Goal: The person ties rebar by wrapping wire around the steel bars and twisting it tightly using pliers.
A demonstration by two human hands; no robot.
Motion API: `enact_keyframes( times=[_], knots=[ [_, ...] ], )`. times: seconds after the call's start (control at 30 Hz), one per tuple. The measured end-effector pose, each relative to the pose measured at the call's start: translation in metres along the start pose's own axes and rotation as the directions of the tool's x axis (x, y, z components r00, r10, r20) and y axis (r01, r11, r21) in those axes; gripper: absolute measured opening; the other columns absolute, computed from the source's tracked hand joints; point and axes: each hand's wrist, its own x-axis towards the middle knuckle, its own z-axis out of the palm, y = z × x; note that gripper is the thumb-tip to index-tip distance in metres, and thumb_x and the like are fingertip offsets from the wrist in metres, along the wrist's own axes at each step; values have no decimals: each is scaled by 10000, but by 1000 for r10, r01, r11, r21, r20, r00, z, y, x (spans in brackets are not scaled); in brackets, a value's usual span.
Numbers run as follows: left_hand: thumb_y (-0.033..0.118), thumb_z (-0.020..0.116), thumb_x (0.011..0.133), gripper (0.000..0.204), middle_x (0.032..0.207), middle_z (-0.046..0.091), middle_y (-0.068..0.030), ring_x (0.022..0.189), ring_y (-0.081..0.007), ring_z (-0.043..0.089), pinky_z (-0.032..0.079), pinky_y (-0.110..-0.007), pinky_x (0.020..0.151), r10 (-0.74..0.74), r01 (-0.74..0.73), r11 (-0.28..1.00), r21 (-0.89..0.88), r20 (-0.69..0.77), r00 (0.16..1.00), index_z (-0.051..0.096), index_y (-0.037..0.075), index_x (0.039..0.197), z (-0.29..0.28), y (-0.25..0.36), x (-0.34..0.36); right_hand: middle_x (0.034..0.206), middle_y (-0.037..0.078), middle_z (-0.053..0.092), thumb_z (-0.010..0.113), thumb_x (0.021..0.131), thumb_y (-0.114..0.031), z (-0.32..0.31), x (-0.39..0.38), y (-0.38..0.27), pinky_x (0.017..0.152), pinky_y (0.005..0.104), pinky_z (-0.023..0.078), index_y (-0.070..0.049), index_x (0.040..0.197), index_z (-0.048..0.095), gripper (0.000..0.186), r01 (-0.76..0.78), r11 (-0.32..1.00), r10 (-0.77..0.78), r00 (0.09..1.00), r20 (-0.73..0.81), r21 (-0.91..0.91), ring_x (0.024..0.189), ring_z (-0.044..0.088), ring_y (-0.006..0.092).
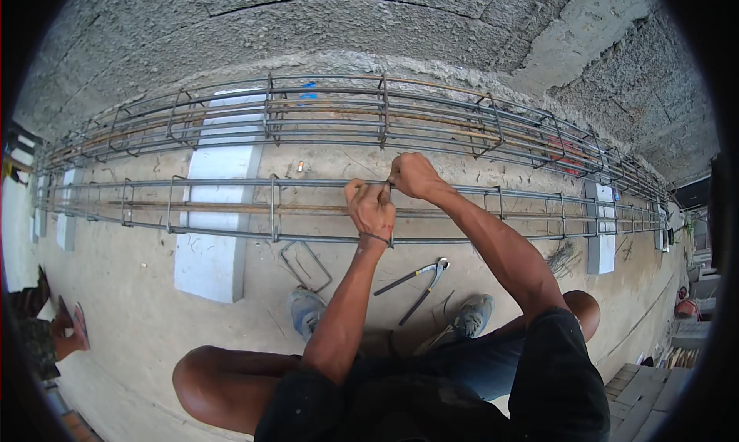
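In front of me a long rebar cage [323, 236] lies crosswise, its bars joined by square stirrups [273, 209]. My left hand [370, 205] is closed at the cage's far upper bar, its fingers bent around the spot where a stirrup crosses. My right hand [416, 175] meets it there from the right, fingers pinched together just above the same bar. Whatever lies between the fingertips is too small or hidden to make out. A pair of end-cutting pliers [440, 266] with dark and yellow handles rests on the floor between my feet, jaws pointing away.
Beyond lies a second rebar cage [385, 118], near a rough concrete wall [292, 34]. White blocks [209, 261] sit under the cages. A loose bent stirrup [306, 266] and a tangle of wire [564, 259] lie on the floor. Another person's foot [79, 326] shows at the left.
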Motion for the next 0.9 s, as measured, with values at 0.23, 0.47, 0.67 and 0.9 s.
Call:
enact_keyframes(
  times=[0.23, 0.47, 0.67, 0.9],
  knots=[
    [46, 623, 733, 198, 718, 530, -120, 914, -304, 471, 372, -410, 817, -60, 70, 997, 28, -258, 964, 669, -11, 917, 32, 41, -27, 596, 116, 580, 557, 803, -37, -26, 44, -12, 423, 265, 430, 56, 707, 627, 151, -637, 723, 344, 668, 660, 267, 480, 525, 150],
    [-27, 573, 689, 311, 875, 550, -131, 1022, -320, 437, 361, -430, 884, -228, 210, 973, -97, -241, 943, 661, -2, 986, 42, 59, -37, 618, 168, 603, 675, 726, -132, -23, 42, -27, 495, 332, 466, 64, 659, 619, 214, -60, 967, 197, 793, 576, -248, 559, 582, 245],
    [-50, 547, 661, 294, 912, 575, -102, 971, -309, 490, 403, -409, 840, -277, 188, 936, -298, -293, 915, 671, 39, 912, 38, 61, -51, 732, 182, 626, 637, 654, -125, -18, 30, -33, 584, 359, 512, 51, 714, 625, 187, 547, 671, -272, 810, 520, -501, 692, 633, 301],
    [-50, 515, 678, 186, 892, 610, -96, 896, -279, 546, 437, -374, 785, -452, 333, 861, -384, -278, 848, 644, 40, 778, 24, 54, -41, 756, 141, 615, 589, 712, -149, -31, 18, -29, 569, 360, 498, 3, 688, 606, 155, 901, 48, -560, 381, 735, -430, 707, 635, 263]
  ],
)
